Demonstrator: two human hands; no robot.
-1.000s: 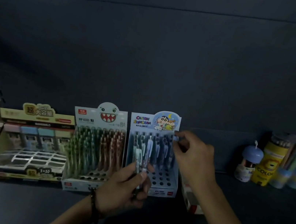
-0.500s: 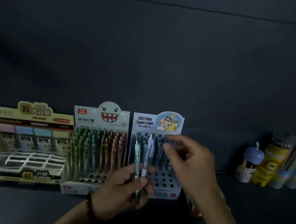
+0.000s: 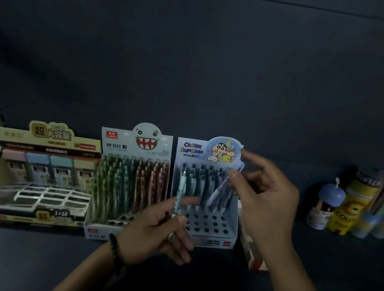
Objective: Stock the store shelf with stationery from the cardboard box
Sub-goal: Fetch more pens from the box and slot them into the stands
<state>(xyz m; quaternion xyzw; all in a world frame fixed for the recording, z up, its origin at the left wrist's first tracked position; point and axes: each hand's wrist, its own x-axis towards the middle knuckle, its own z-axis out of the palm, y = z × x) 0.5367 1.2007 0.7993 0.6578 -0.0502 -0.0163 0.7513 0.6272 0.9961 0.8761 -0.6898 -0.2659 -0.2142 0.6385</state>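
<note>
A dim, dark back wall (image 3: pixel 199 59) rises behind the dark shelf (image 3: pixel 316 276), where the Crayon Shinchan pen box (image 3: pixel 229 228) stands beside a monster-faced pen box (image 3: pixel 122 140). The left hand (image 3: pixel 157 235) grips one pale green pen (image 3: pixel 180 188) upright, down from two. The right hand (image 3: pixel 266 206) now pinches a blue pen (image 3: pixel 221 189), tilted over the rows.

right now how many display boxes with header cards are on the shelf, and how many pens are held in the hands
Cardboard display boxes with header cards: 3 (yellow-trimmed box, pale shark-face pen box, blue Crayon Shinchan pen box)
Pens held: 2 (mint-green pen in the left hand, blue-and-white pen in the right hand)
Total: 5
</note>
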